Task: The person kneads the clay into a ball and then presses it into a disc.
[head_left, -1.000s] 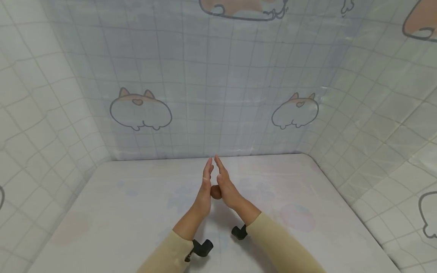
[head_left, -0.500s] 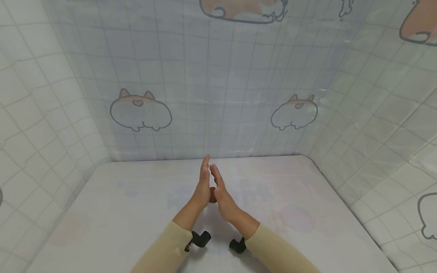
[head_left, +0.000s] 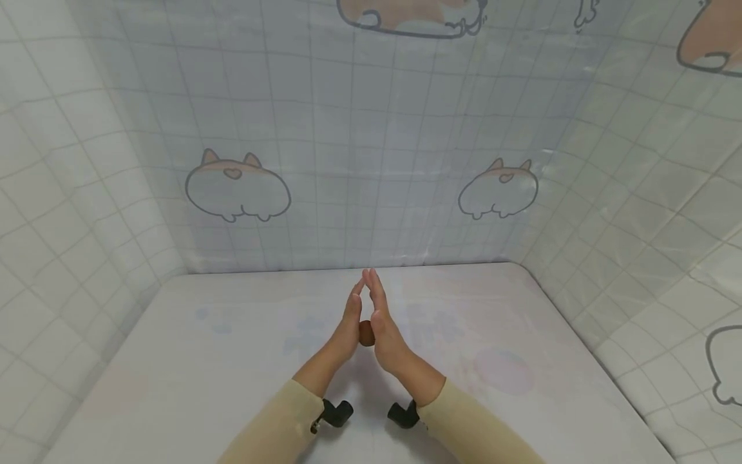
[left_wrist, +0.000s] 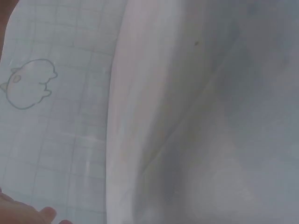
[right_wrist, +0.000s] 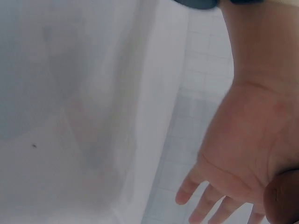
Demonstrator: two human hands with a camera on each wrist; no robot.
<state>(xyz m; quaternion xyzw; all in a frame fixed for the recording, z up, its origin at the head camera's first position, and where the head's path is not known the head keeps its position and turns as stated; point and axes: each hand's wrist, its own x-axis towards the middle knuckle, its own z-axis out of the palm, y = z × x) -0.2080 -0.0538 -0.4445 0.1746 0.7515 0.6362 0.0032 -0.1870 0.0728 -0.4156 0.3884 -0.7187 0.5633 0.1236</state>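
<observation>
Between the two palms sits a small brown rounded lump (head_left: pixel 366 333), its kind not clear. My left hand (head_left: pixel 346 325) presses it from the left with straight fingers. From the other side my right hand (head_left: pixel 387 332) presses it, also with straight fingers. The fingertips of both hands meet or nearly meet above it. In the right wrist view the right palm (right_wrist: pixel 247 140) faces the camera with fingers spread, and the brown lump (right_wrist: pixel 282 198) shows at the edge. Only fingers (left_wrist: pixel 23 213) show at the lower left of the left wrist view.
Both hands are above a white table (head_left: pixel 203 374) with faint pastel patterns. Grid-patterned sheets with cartoon corgis hang as a back wall (head_left: pixel 371 193) and along both sides. Black camera mounts (head_left: pixel 338 414) sit at the wrists.
The hands have slid back and forth against each other with the lump between them. Half a second ago the left fingertips reached farther than the right; now they are about level.
</observation>
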